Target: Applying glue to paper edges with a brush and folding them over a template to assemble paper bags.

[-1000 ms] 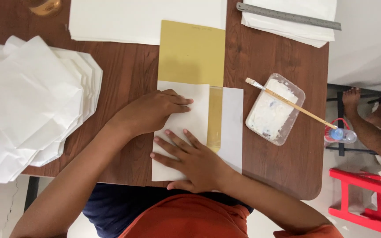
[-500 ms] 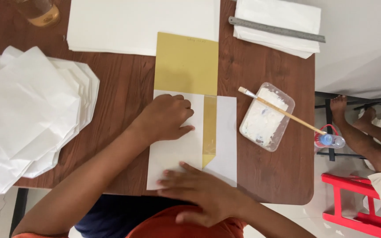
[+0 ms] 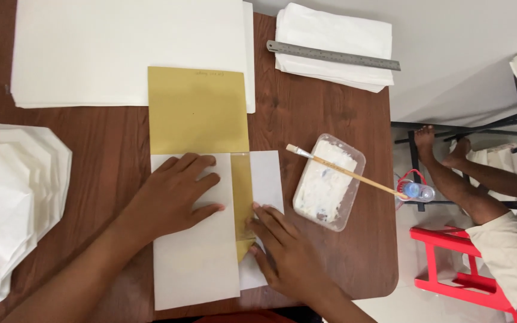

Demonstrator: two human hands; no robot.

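Nothing is really being gripped right now, both hands are just pressing flat with open fingers. Left hand (image 3: 178,194) is lying palm-down on the folded white paper flap (image 3: 195,251) in the lower middle of the frame, fingers spread and pointing toward the right edge of that flap. Right hand (image 3: 285,254) is coming in from the bottom, fingertips pushing down on the narrower white flap (image 3: 267,179) just right of center, right beside the strip of gold card (image 3: 198,110) that's peeking out between the two flaps. That gold card is sticking up out of the fold toward the upper middle of the frame, and its top end is lying over the edge of a big stack of white sheets (image 3: 121,51) filling the upper left. All of this is sitting on a brown wooden table (image 3: 318,110). Just right of the hands, a clear plastic tray of white paste (image 3: 324,185) is sitting with a thin wooden-handled brush (image 3: 345,172) lying across it, bristles pointing left. Up in the upper right, a metal ruler (image 3: 333,55) is resting on a pile of folded white paper (image 3: 336,36). Along the left edge, a heap of finished white folded pieces (image 3: 7,203) is stacking up. Far right, off the table, another person's bare legs (image 3: 456,173) and a red stool (image 3: 456,263) are showing.
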